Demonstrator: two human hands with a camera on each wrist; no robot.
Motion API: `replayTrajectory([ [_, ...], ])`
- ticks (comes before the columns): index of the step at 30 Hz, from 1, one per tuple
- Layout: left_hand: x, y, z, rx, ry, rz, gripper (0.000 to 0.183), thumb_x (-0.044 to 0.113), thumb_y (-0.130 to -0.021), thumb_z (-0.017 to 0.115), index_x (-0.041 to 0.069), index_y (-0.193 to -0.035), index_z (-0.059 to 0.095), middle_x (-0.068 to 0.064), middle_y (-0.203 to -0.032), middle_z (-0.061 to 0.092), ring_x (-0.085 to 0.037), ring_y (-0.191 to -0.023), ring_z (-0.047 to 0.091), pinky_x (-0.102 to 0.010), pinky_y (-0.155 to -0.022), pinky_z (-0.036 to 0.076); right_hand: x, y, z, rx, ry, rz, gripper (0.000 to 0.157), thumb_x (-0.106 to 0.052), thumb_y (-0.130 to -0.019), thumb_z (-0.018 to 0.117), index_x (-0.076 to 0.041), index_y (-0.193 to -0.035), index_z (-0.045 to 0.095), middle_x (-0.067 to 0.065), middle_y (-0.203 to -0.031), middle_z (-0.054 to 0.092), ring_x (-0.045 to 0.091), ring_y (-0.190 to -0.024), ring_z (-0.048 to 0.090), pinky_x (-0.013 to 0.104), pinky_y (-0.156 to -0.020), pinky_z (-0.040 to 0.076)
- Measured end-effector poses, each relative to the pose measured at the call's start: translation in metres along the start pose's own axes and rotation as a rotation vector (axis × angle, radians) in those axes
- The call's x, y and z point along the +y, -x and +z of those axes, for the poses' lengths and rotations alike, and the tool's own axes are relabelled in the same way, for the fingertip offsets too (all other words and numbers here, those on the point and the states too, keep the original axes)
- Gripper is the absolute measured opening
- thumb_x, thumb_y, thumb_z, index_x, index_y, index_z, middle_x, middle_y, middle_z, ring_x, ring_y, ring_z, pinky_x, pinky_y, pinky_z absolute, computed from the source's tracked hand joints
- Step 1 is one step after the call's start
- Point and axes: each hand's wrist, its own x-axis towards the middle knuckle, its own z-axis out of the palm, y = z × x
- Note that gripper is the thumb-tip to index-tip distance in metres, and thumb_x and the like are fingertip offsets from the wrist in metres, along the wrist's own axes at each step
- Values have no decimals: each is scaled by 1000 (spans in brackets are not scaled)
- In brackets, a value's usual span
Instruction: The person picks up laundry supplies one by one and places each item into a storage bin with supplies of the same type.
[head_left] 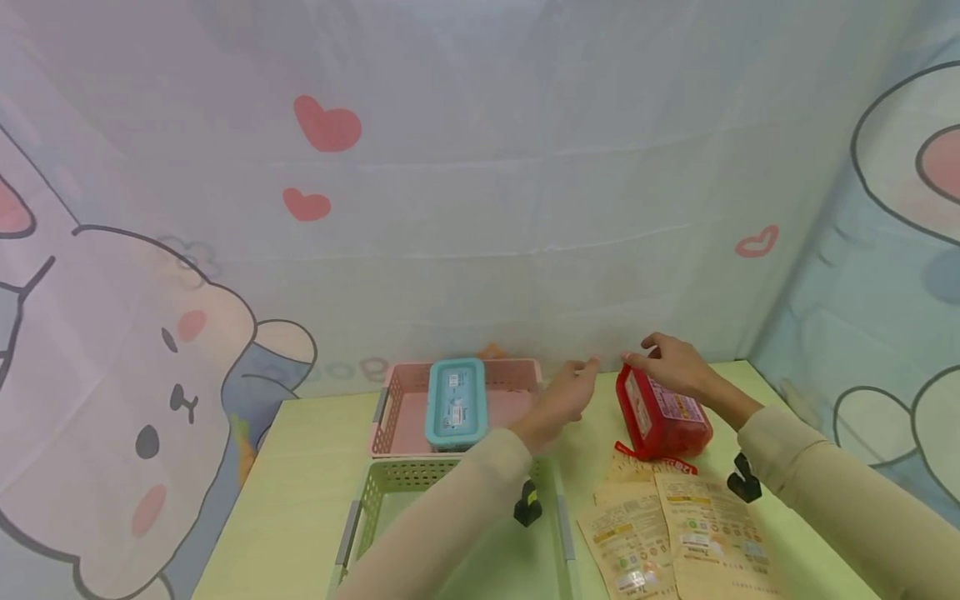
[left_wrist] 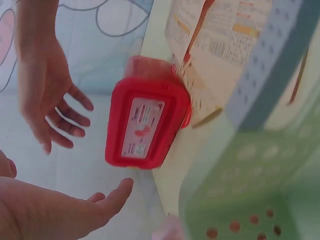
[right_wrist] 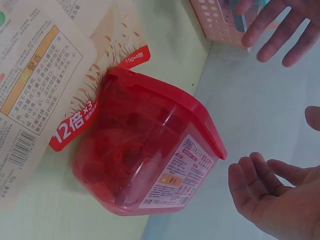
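Note:
A red plastic box (head_left: 663, 417) with a red lid and a printed label lies on its side at the back right of the table; reddish contents show dimly through its wall in the right wrist view. My right hand (head_left: 671, 365) hovers by its upper edge, fingers loosely bent; both wrist views show a gap between hand and box. My left hand (head_left: 562, 404) is held to the left of the box, in front of the pink basket's right side, holding nothing. In the left wrist view the lid (left_wrist: 145, 125) faces the camera, with the left hand (left_wrist: 55, 210) below it.
Several flat printed packets (head_left: 690, 533) lie in front of the box. To the left, a pink basket (head_left: 405, 417) holds a blue lidded box (head_left: 456, 404). A green basket (head_left: 566, 533) stands before it, partly under my left forearm. A printed cloth (head_left: 525, 208) hangs behind.

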Motion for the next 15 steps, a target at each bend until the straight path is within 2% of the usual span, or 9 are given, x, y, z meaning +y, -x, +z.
replayTrajectory([
  [7, -2, -7, 22, 28, 57, -16, 67, 57, -111, 42, 7, -156, 46, -15, -159, 48, -41, -142, 50, -61, -104, 51, 13, -4, 6, -5, 2, 45, 71, -50, -107, 55, 14, -136, 50, 36, -134, 58, 48, -118, 61, 58, -95, 56],
  [15, -9, -9, 35, 20, 114, -29, 73, 60, -111, 36, 6, -158, 43, -15, -159, 48, -42, -142, 49, -65, -104, 50, 25, -4, 11, 2, 5, 44, 68, -46, -106, 56, 16, -134, 49, 39, -133, 58, 49, -115, 62, 55, -90, 59],
])
